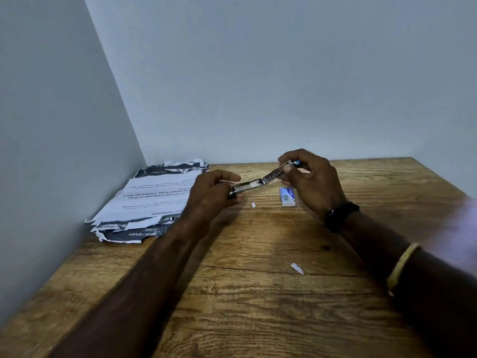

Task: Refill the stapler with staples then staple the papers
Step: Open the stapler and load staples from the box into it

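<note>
A small metal stapler (pixel 260 180) is held above the wooden table, swung wide open at its hinge. My left hand (pixel 211 196) grips its lower half, whose shiny channel faces up. My right hand (pixel 311 180) pinches the raised upper half, which has a blue tip, between thumb and fingers. A small blue and white staple box (pixel 287 196) lies on the table just below my right hand. A stack of torn printed papers (pixel 149 200) lies at the back left, against the wall corner. I cannot tell whether staples sit in the channel.
The wooden table (pixel 245 293) meets grey walls at the back and left. A small white paper scrap (pixel 254 204) lies between my hands, another scrap (pixel 296 268) nearer me. My right wrist bears a black band and a yellow bangle.
</note>
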